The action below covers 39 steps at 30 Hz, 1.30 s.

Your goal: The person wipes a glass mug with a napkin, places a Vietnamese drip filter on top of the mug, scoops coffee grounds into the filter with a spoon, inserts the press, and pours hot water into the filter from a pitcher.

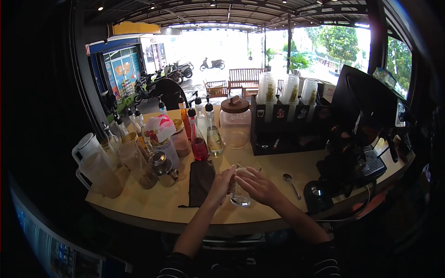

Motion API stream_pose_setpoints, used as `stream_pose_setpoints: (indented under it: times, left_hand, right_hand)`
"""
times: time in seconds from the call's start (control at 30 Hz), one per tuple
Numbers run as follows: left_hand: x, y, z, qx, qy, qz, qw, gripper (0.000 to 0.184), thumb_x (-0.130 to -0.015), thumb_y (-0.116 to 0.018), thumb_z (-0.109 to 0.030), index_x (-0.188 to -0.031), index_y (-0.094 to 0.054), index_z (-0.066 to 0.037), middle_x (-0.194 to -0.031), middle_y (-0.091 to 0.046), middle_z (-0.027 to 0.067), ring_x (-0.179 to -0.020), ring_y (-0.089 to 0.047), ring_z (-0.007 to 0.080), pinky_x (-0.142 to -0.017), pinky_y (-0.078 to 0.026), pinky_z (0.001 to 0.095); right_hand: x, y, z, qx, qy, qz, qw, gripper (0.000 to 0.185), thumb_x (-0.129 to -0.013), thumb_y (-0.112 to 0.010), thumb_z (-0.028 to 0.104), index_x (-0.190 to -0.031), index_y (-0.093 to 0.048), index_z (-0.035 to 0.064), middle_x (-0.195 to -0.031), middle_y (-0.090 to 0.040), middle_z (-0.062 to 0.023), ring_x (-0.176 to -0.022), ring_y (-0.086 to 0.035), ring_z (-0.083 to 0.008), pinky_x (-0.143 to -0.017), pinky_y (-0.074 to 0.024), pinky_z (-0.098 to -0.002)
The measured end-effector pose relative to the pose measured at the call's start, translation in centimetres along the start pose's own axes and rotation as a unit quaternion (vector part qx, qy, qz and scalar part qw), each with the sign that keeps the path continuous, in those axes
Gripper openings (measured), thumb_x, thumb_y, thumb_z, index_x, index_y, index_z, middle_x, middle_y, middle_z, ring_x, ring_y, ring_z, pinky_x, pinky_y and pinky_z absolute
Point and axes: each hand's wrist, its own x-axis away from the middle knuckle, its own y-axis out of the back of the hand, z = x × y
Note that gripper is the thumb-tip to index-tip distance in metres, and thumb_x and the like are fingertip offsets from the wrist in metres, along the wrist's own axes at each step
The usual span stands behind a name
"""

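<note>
Head view, 2 hands [256, 185], clear round glass [240, 200]

From where I stand, daylight pours through the upper centre, bleaching the street [208, 44] white. The counter [157, 201] sits dimmer; the glass [240, 200] glints. Corners sink almost black, ceiling beams [222, 16] bow with wide-lens distortion, and purplish flare tints the upper right.

A drinks stall or café, shown by pump bottles [200, 147] left on the counter [157, 201], stacked cups [290, 90] far right, and benches [245, 75] beyond.
</note>
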Motion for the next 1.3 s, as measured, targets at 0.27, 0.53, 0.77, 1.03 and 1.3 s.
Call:
stream_pose_setpoints:
  times: [0.27,0.53,0.77,1.03,1.3]
  left_hand:
    - [0.5,-1.1,0.1,-0.04,-0.037,0.055,0.997,0.037,-0.097,-0.048,-0.032,-0.065,-0.043,-0.015,-0.05,-0.033,-0.0098,-0.039,-0.026,0.0005,-0.036,-0.018,0.0199]
    - [-0.9,-2.0,2.8,-0.091,-0.148,-0.038,0.984,0.036,-0.095,-0.052,-0.028,-0.063,-0.05,-0.013,-0.051,-0.035,-0.0104,-0.044,-0.028,-0.0007,-0.04,-0.021,0.0214]
    - [-2.7,-3.9,6.8,-0.065,-0.196,-0.228,0.952,0.038,-0.095,-0.052,-0.028,-0.061,-0.05,-0.011,-0.055,-0.034,-0.01,-0.049,-0.028,0.0005,-0.045,-0.021,0.0233]
    - [-2.2,-6.6,8.3,-0.039,-0.156,-0.267,0.95,0.037,-0.096,-0.052,-0.031,-0.067,-0.049,-0.009,-0.056,-0.034,-0.0085,-0.051,-0.029,0.0012,-0.046,-0.023,0.0231]
    - [-0.6,-10.0,11.6,-0.165,-0.254,-0.231,0.925,0.032,-0.1,-0.04,-0.026,-0.078,-0.044,-0.003,-0.065,-0.042,0.0004,-0.059,-0.039,0.0083,-0.053,-0.034,0.0269]
  right_hand:
    - [3.6,-0.1,-0.5,-0.089,-0.195,-0.139,0.967,0.032,-0.084,-0.057,-0.004,-0.115,-0.054,-0.0012,-0.105,-0.065,-0.0143,-0.096,-0.064,-0.0242,-0.084,-0.0508,-0.0337]
    - [3.1,0.0,-3.8,-0.477,-0.442,-0.214,0.729,0.036,-0.091,-0.048,-0.004,-0.126,-0.043,-0.0007,-0.109,-0.063,-0.015,-0.101,-0.062,-0.02,-0.088,-0.0495,-0.0311]
    - [5.4,-3.5,-2.4,-0.502,-0.474,-0.317,0.65,0.03,-0.094,-0.049,0.004,-0.124,-0.049,-0.0022,-0.109,-0.062,-0.0154,-0.101,-0.061,-0.017,-0.086,-0.0504,-0.0274]
    - [8.5,-3.5,-1.0,-0.247,-0.435,-0.322,0.804,0.026,-0.09,-0.053,-0.001,-0.117,-0.054,-0.0044,-0.106,-0.064,-0.013,-0.093,-0.06,-0.0118,-0.078,-0.0476,-0.0225]
    - [10.3,-3.1,-2.3,-0.228,-0.449,-0.361,0.785,0.027,-0.087,-0.053,-0.003,-0.113,-0.061,-0.0017,-0.094,-0.067,-0.0138,-0.084,-0.065,-0.0134,-0.07,-0.051,-0.0251]
